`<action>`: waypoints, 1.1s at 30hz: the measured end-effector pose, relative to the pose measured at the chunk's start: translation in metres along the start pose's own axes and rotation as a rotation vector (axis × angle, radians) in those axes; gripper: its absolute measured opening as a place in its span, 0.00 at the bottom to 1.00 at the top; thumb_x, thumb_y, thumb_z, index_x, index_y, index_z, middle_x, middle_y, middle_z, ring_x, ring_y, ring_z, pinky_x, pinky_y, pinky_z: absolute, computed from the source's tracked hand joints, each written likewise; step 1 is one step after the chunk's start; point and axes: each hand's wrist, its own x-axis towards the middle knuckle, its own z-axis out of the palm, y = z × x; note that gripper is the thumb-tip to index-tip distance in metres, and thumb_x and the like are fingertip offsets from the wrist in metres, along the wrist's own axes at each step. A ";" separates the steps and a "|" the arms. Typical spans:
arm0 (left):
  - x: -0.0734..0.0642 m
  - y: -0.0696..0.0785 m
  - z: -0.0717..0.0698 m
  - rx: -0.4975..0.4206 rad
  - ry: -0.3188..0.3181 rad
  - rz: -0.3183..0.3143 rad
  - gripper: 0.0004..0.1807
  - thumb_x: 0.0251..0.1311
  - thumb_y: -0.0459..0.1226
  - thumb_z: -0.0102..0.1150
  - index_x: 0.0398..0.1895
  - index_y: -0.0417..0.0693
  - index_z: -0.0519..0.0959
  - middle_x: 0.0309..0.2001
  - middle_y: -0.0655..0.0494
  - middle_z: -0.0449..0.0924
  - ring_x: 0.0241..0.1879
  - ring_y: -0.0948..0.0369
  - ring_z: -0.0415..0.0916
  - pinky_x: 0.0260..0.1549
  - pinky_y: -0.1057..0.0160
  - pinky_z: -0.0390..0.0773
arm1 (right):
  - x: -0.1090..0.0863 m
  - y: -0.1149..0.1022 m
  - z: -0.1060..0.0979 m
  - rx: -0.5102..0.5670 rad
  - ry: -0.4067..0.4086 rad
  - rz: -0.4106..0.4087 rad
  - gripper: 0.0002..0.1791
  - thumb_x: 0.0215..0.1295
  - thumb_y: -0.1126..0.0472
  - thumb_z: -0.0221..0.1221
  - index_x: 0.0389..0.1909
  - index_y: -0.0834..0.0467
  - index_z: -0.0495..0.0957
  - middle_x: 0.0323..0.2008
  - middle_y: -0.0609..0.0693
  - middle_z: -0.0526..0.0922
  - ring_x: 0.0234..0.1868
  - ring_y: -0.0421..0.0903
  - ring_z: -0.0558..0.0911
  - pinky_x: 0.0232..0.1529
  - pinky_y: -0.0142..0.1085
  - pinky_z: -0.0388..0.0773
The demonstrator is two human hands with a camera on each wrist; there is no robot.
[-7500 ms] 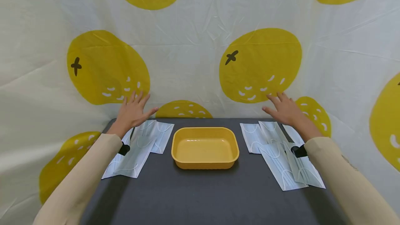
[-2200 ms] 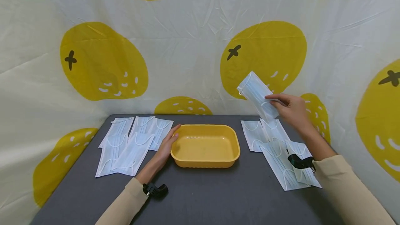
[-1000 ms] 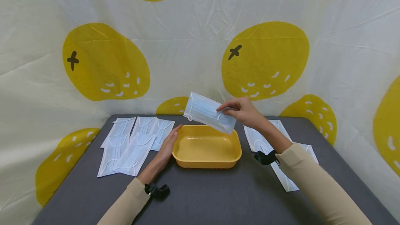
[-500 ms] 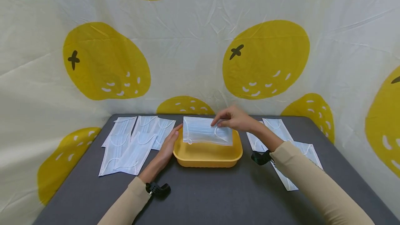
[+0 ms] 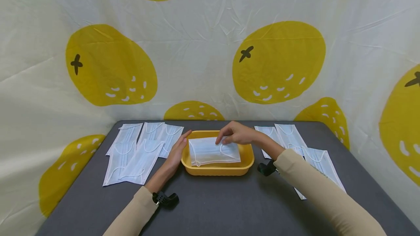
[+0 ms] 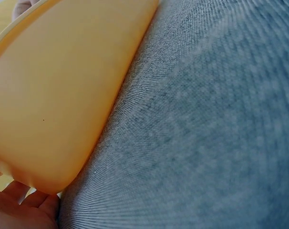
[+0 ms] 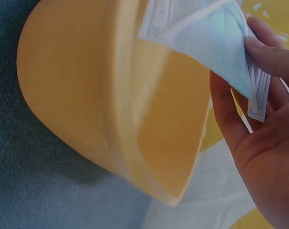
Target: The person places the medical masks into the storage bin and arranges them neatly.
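My right hand (image 5: 237,134) pinches a pale blue face mask (image 5: 210,154) between thumb and fingers, near its right end and upper edge. The mask lies level within the outline of the yellow tray (image 5: 218,170), covering much of its inside. In the right wrist view, the thumb presses the mask (image 7: 206,40) against the fingers at the tray's rim. My left hand (image 5: 174,156) rests along the tray's left side with fingers extended, touching its wall. In the left wrist view, the fingertips (image 6: 35,198) meet the tray's outer wall (image 6: 54,105).
Several face masks (image 5: 141,161) lie overlapped on the dark table (image 5: 210,207) left of the tray. More masks (image 5: 323,165) lie at the right, partly hidden under my right forearm. A white curtain (image 5: 197,65) with yellow fruit prints hangs behind the table.
My right hand has picked a mask from the right group, carried it left over the tray and lowered it there. My left hand came down to the tray's left side and has stayed.
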 end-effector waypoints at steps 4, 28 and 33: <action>0.000 0.000 -0.001 0.015 0.002 0.002 0.27 0.85 0.45 0.29 0.82 0.55 0.57 0.83 0.51 0.51 0.83 0.49 0.47 0.81 0.41 0.44 | 0.004 0.004 0.004 0.002 -0.026 0.013 0.11 0.68 0.74 0.58 0.45 0.67 0.87 0.46 0.62 0.89 0.49 0.48 0.87 0.51 0.31 0.83; 0.000 -0.001 -0.002 0.028 0.006 -0.001 0.27 0.85 0.45 0.29 0.82 0.55 0.57 0.83 0.51 0.52 0.82 0.48 0.48 0.81 0.41 0.44 | 0.031 -0.001 0.006 -0.228 -0.162 0.225 0.17 0.65 0.75 0.60 0.49 0.57 0.89 0.52 0.49 0.89 0.62 0.48 0.83 0.66 0.45 0.78; 0.001 0.000 -0.002 0.029 0.002 -0.005 0.27 0.84 0.46 0.29 0.82 0.55 0.57 0.83 0.50 0.52 0.83 0.48 0.47 0.81 0.41 0.43 | 0.035 0.002 0.006 -0.258 -0.186 0.257 0.18 0.65 0.75 0.61 0.49 0.55 0.88 0.53 0.48 0.89 0.62 0.48 0.83 0.68 0.46 0.77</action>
